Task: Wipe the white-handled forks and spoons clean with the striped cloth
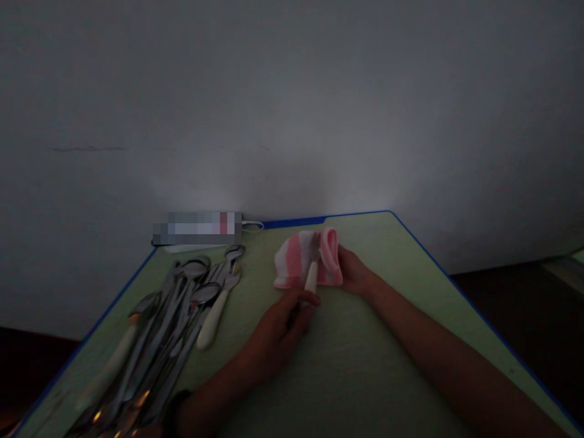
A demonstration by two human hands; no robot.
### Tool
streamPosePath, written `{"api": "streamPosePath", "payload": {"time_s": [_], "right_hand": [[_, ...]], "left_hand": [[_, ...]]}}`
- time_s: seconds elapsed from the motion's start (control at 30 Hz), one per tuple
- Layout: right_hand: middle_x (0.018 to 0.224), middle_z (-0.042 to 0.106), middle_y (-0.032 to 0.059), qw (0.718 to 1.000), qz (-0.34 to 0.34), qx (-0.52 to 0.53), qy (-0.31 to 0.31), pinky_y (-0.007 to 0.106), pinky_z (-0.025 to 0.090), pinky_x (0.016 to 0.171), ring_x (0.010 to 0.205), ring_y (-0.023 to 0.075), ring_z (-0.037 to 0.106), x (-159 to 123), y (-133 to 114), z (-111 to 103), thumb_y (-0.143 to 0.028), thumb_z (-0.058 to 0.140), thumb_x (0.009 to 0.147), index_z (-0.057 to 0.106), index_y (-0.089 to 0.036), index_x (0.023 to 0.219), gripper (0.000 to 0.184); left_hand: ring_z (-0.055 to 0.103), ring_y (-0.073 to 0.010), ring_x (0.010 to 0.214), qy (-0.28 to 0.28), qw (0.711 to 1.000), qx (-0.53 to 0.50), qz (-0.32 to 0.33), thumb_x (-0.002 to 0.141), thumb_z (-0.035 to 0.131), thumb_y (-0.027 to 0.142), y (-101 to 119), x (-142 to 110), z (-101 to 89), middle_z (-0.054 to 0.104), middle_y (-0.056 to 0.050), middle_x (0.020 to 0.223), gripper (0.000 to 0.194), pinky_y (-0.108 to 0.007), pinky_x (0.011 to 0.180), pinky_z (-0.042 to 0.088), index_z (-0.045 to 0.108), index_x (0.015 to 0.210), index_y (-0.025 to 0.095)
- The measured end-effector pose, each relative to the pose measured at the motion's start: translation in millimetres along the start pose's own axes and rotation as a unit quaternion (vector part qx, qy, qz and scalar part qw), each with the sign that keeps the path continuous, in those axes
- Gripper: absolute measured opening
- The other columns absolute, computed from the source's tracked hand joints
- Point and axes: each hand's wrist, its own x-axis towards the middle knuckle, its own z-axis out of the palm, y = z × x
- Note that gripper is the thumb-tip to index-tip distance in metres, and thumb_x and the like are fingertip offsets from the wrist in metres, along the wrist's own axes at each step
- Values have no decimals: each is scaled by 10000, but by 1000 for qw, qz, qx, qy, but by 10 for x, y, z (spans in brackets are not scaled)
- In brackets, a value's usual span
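My left hand (pixel 289 319) is closed round the lower end of a white-handled piece of cutlery (pixel 311 278). Its handle points up and away from me, and the metal head lies against a pink-and-white striped cloth (pixel 294 261), so I cannot make out its kind. Behind the cloth's right side is my right hand (pixel 353 271), gripping the cloth, with most of its fingers hidden. The cloth is bunched, with a folded loop at its upper right. To the left of my left hand lies a fork (pixel 219 310) with a cream handle.
Several metal spoons and other cutlery (pixel 159 340) lie in a heap along the left of the green table (pixel 374 340), which has a blue edge. A blurred-out box-like object (pixel 201 228) with a white cable (pixel 254 226) sits at the back left. Behind rises a grey wall (pixel 292 109).
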Motion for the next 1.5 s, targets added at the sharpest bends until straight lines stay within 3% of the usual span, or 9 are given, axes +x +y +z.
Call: {"api": "streamPosePath", "payload": {"time_s": [0.27, 0.47, 0.57, 0.67, 0.83, 1.0, 1.23, 1.4, 1.5], "right_hand": [[874, 674, 56, 988, -55, -113, 87, 342, 462, 804, 858, 188, 606, 108, -25, -173, -333, 427, 780, 599, -166, 904, 270], [988, 633, 61, 813, -285, -429, 270, 308, 435, 809, 878, 149, 574, 1, -444, -559, -262, 459, 779, 564, -170, 998, 260], [850, 625, 48, 719, -295, -593, 208, 282, 424, 747, 760, 136, 550, -124, -595, -465, -286, 490, 786, 599, -167, 913, 205], [830, 611, 46, 675, -199, -711, 15, 256, 399, 696, 722, 127, 525, -180, -601, -266, -321, 537, 783, 610, -169, 898, 204], [857, 611, 75, 608, -111, -783, -68, 261, 365, 674, 756, 158, 523, -176, -517, -184, -317, 592, 745, 597, -139, 887, 227], [731, 609, 34, 601, -39, -793, -93, 230, 314, 552, 623, 127, 499, -312, -715, -161, -289, 530, 777, 599, -158, 803, 151], [795, 596, 44, 605, -189, -771, 64, 227, 342, 590, 679, 123, 499, -391, -923, -21, -341, 498, 799, 579, -155, 867, 214], [786, 644, 31, 630, 15, -774, -60, 225, 370, 567, 660, 132, 552, -364, -752, -73, -362, 610, 711, 611, -185, 858, 230], [799, 659, 37, 619, 48, -782, -57, 229, 380, 560, 669, 143, 573, -331, -657, -62, -333, 625, 690, 615, -184, 855, 223]], "left_hand": [[448, -90, 497, 64, 995, -59, -50, 897, 373, 322, -24, 29, -48, 530, 29, 697, 235, -195, 493, 377, 477, 1078, 214], [548, -131, 670, 120, 992, 9, -47, 878, 402, 330, -44, 66, -72, 597, -8, 886, 229, -235, 604, 434, 521, 1043, 226], [564, -178, 887, 138, 989, 50, -31, 878, 404, 322, -73, 70, -72, 589, -38, 1031, 228, -288, 763, 434, 522, 1049, 228], [559, -195, 917, 126, 989, 70, -36, 889, 384, 321, -81, 71, -77, 591, -47, 1036, 235, -314, 792, 428, 503, 1070, 229], [564, -180, 880, 129, 989, 68, -30, 898, 375, 317, -68, 85, -89, 605, -20, 977, 218, -298, 774, 427, 503, 1056, 240], [568, -174, 874, 152, 987, 43, -19, 890, 393, 323, -67, 75, -88, 607, -20, 970, 215, -288, 765, 424, 506, 1045, 228], [536, -169, 904, 208, 978, 32, -14, 893, 386, 326, -80, 60, -97, 575, -20, 1020, 209, -292, 779, 399, 498, 1050, 245], [527, -161, 849, 205, 978, 23, -15, 896, 387, 312, -89, 68, -97, 568, -13, 1016, 191, -282, 755, 395, 477, 1051, 246], [533, -167, 890, 172, 985, 5, -16, 900, 377, 307, -57, 64, -92, 576, -19, 1028, 191, -282, 777, 402, 470, 1052, 237]]}}
